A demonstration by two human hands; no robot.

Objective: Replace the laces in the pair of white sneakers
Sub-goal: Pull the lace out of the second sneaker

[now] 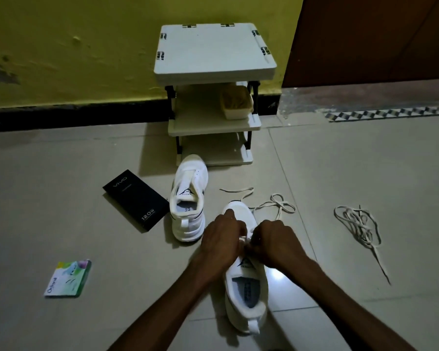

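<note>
The left hand (223, 236) and the right hand (271, 241) meet knuckle to knuckle over the front of the near sneaker (246, 290), both with curled fingers. The left hand grips the sneaker's upper, one finger reaching toward the toe. The right hand pinches a short white stretch of the threaded lace (274, 205) in the gap between the two hands; the fingertips themselves are hidden. The sneaker stands upright on the floor tiles (340, 160) directly under the hands, its heel tab toward the person and its toe pointing away. Past the right hand's knuckles, the lace trails from the toe and lies in loose loops on the floor.

Just beyond and to the outside of the left hand stands the second sneaker (188, 198), upright, unlaced, toe also pointing away. Further out on that side lies a black box (136, 200), and nearer the person a green packet (67, 278). Well out from the right hand a loose lace (357, 226) lies in a tangled heap. Far ahead of both hands a white shelf rack (214, 54) stands against the yellow wall (74, 46), a small tub (236, 102) on its middle shelf.
</note>
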